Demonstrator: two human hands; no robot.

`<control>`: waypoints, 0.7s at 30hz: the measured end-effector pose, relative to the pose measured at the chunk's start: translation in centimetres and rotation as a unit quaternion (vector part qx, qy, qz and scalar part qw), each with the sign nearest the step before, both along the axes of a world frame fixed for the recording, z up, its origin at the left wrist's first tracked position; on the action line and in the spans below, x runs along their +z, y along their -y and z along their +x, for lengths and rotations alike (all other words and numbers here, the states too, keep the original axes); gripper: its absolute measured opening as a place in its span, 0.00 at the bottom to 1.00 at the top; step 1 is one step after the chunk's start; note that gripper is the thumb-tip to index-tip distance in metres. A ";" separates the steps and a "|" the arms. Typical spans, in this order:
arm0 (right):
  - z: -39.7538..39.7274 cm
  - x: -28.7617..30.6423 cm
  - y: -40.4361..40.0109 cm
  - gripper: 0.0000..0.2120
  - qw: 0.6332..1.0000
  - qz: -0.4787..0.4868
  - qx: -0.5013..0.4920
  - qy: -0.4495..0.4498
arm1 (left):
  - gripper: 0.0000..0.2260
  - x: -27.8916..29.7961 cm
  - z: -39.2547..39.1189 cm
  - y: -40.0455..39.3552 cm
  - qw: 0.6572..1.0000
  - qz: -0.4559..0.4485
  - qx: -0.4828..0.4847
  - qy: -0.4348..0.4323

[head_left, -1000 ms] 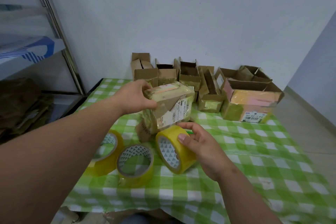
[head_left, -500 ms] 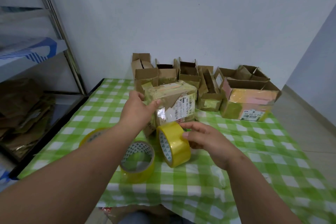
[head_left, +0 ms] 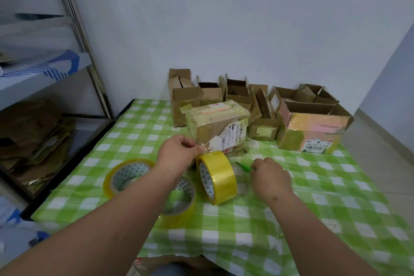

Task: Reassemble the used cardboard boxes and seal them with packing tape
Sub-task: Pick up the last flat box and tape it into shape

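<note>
- The left hand (head_left: pixel 177 154) pinches the loose clear end of tape (head_left: pixel 201 149) between thumb and fingertips, just above the upright yellow roll of packing tape (head_left: pixel 216 177) that stands on edge on the green-and-white checked tablecloth (head_left: pixel 313 208).
- That roll lies just right of and below the left grip, its open core facing left, so its axle runs left to right and it would roll toward or away from the person.
- The right hand (head_left: pixel 271 178) sits right of the roll, apart from it, fingers curled down onto a small green tool (head_left: pixel 243 166) lying on the cloth; I cannot tell whether it already grips the tool or only touches it.
- Two more yellow tape rolls (head_left: pixel 127 177) lie flat, left of and below the left wrist, one half hidden under the forearm.
- Just beyond the left grip stands the closed, taped-over brown cardboard box with a white label (head_left: pixel 218 128); the tape end is nearest its lower front face, so the left hand is the nearer one to it.
- Farther back, a row of open brown cardboard boxes (head_left: pixel 257 101) lines the wall.
- Half a second ago the left hand held the box's side and the right hand steadied the roll; now the left is at the tape end, and the right has let go and shifted rightward to the green tool.
</note>
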State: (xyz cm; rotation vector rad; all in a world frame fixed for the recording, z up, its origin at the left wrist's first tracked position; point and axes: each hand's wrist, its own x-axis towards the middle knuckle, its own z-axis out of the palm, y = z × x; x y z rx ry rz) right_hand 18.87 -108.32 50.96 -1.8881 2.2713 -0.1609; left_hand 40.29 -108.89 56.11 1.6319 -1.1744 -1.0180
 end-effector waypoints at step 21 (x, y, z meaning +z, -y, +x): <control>4.2 6.5 0.3 0.15 0.954 -0.186 0.230 0.049 | 0.07 -1.0 -1.0 0.5 0.962 0.081 0.055 -0.257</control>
